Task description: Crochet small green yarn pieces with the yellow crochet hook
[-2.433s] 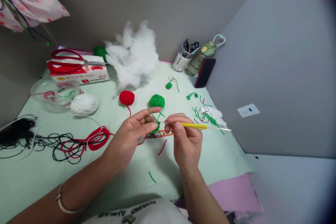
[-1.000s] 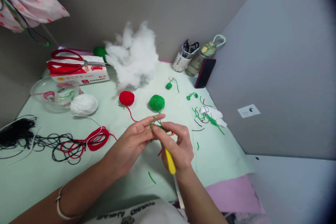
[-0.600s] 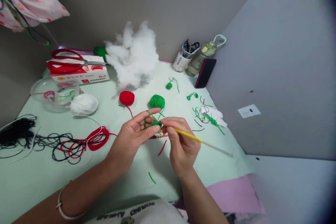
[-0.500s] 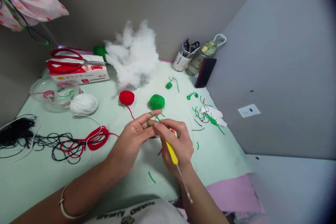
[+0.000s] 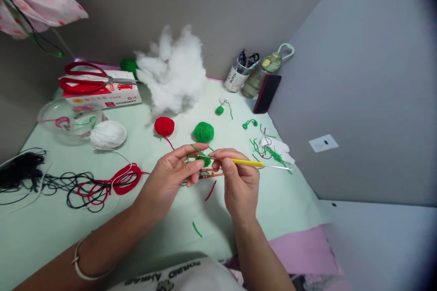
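My left hand pinches a small green crocheted piece between thumb and fingers, with green yarn running over the raised index finger. My right hand grips a crochet hook with a yellow handle, held nearly level. Its thin metal tip points left and reaches the green piece; whether it is inside a stitch I cannot tell. Just beyond my fingers lies a green yarn ball. An orange-handled tool, partly hidden, rests on the table below the hands.
A red yarn ball, a white yarn ball and white stuffing lie behind and left. Red scissors top a box. Tangled black cord spreads left. Yarn scraps, a phone and a bottle stand right.
My right hand has turned the crochet hook from slanting down toward me to nearly level, and moved slightly right. The green crocheted piece now shows between my hands.
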### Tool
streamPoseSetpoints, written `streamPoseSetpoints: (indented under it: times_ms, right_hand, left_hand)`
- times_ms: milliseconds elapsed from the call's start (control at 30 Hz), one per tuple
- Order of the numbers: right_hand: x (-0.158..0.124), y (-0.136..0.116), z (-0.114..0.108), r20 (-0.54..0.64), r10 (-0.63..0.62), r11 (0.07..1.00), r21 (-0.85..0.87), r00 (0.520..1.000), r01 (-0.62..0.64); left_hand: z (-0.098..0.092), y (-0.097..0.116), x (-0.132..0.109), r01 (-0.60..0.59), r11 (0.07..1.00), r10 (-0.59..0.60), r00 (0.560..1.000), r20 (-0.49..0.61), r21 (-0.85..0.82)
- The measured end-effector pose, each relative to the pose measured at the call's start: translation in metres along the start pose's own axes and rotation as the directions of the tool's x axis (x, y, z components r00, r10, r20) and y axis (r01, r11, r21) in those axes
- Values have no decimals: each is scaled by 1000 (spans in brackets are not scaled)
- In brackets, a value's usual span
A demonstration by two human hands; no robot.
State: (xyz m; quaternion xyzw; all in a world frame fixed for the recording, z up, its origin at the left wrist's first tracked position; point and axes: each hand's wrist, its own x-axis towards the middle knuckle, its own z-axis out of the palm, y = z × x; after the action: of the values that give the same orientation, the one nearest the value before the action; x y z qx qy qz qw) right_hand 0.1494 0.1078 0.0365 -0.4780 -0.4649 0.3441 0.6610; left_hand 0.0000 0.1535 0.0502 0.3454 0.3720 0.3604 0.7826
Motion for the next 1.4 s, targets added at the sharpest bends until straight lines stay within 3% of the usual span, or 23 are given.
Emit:
streamPoseSetpoints:
  times_ms: [267,400,567,767,867,967,1033,1100,1167,1267,1333,1400]
  right_hand:
    - [6,-2,1,-25,136,966,226,990,-127]
    - [7,-5,3,-18,157,961,232,988,-148]
    - [1,-9,2,-10,26,986,167,1000,-24]
    - [-6,-17,0,19,-202,968,-150,979,203]
    - [-9,-16,-2,98,-318,898,-287,943,333]
    - [-13,-10,-2,229,-441,712,-500,868,493]
    - [-16,-6,-2,287,-504,554,-616,814,560]
    - [-17,-3,-1,285,-531,508,-647,798,569]
    - [-15,-5,-1,185,-508,643,-568,841,514]
    - [-7,-10,-2,-24,-315,923,-241,949,301]
    - [-2,-12,-2,-47,-169,984,-55,984,167]
    - [0,-12,-1,-6,-122,992,-32,993,121]
  left_hand:
    - [0,2,-1,33,992,-18,992,126,-119]
    - [0,3,-1,13,995,-3,995,101,-99]
    - [2,6,-3,-16,996,19,999,43,-87]
    - [3,4,-6,-68,998,68,998,-6,9]
    - [3,1,-7,-131,988,134,991,-26,82]
    - [5,-2,-9,-185,978,189,981,-35,100]
    - [6,-3,-9,-144,989,144,990,-2,15]
    - [6,-3,-8,-8,993,17,997,75,-121]
    - [5,-2,-6,112,968,-85,988,126,-225]
    - [3,2,-4,112,956,-84,990,113,-271]
    - [4,5,-4,78,969,-50,991,123,-235]
    - [4,5,-5,55,981,-30,990,138,-186]
